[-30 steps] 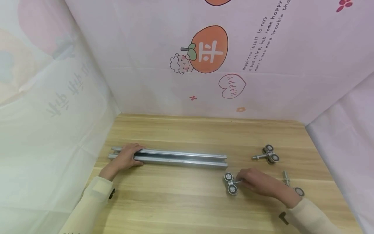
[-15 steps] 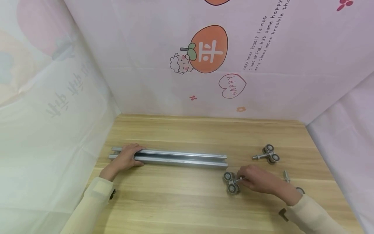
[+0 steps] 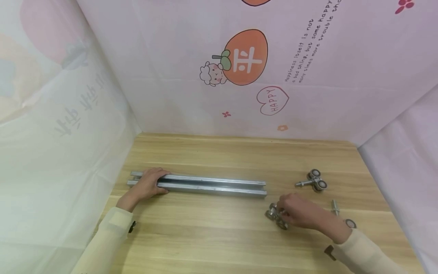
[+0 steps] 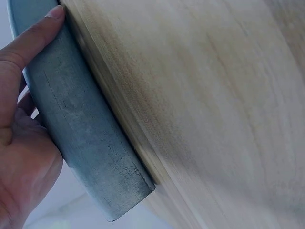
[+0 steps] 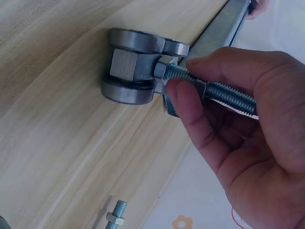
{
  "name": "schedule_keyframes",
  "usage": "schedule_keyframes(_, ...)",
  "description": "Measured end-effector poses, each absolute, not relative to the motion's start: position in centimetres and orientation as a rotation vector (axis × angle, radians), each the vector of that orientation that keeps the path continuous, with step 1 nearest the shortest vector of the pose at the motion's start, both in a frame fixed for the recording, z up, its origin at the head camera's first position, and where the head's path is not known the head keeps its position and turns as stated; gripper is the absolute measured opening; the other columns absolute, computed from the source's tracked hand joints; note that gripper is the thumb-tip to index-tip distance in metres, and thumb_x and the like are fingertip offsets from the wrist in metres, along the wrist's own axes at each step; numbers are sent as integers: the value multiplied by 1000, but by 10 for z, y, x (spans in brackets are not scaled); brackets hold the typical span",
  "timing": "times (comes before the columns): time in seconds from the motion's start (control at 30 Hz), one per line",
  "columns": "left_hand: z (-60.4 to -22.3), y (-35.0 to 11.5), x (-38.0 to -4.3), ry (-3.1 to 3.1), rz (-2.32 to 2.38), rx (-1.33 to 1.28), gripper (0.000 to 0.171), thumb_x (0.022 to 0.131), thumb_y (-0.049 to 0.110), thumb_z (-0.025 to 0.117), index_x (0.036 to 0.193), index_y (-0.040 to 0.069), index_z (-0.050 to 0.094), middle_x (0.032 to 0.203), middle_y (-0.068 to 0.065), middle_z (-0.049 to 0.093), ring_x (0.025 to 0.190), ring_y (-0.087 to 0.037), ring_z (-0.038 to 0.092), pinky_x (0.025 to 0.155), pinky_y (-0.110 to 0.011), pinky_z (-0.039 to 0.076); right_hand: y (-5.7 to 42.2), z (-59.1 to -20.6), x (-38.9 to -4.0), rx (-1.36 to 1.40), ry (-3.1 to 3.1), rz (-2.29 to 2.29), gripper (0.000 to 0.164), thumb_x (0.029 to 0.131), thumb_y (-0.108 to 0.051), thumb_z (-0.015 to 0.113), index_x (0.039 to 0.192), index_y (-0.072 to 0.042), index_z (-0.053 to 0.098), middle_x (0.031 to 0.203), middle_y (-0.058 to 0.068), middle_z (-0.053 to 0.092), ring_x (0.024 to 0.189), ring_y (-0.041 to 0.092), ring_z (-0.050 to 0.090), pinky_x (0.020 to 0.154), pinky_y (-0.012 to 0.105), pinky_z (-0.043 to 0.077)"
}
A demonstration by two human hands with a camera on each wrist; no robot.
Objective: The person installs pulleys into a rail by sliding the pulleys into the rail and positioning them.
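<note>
Here's the right grip (image 3: 299, 211), thumb and finger pinching the threaded bolt (image 5: 231, 98) of a roller trolley (image 5: 138, 67), wheels out at nine o'clock; whether they touch the desk (image 3: 205, 236), I can't tell. And here's the key line: the metal rail (image 3: 212, 189) has its bare end at eleven o'clock from those wheels, near but apart, long axis running nine to three. The right hand's closer to that end; the left grip (image 3: 148, 183) clasps the rail towards nine. Right wrist view picks out a nut (image 5: 164, 69) the head view loses! Left wrist gets plain outer wall; the head view shows the slot.
</note>
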State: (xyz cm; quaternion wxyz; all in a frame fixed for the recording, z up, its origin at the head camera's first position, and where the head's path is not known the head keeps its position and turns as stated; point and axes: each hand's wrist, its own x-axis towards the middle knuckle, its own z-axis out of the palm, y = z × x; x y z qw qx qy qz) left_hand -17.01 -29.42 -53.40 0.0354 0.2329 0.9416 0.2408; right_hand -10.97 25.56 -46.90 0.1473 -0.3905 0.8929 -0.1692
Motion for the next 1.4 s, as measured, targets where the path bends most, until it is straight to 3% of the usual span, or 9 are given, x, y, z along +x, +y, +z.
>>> schedule_keyframes(0.6,-534,-298,-169,2903,744,709,67,76,18,96,134,1,68,121,-16,71,116,-39,64,103,-61,40,254,-471,-107,-1072,2568,-551,21,79,6,81,93,-10,78,84,-5,70,70,-4,57,61,16,55)
schedule_keyframes(1.4,-535,-294,-172,2890,728,723,66,77,17,95,134,0,68,122,-17,71,117,-42,63,103,-63,40,256,-473,-108,-1064,2541,-595,23,80,8,78,94,-11,78,87,-5,72,74,-2,61,64,17,57)
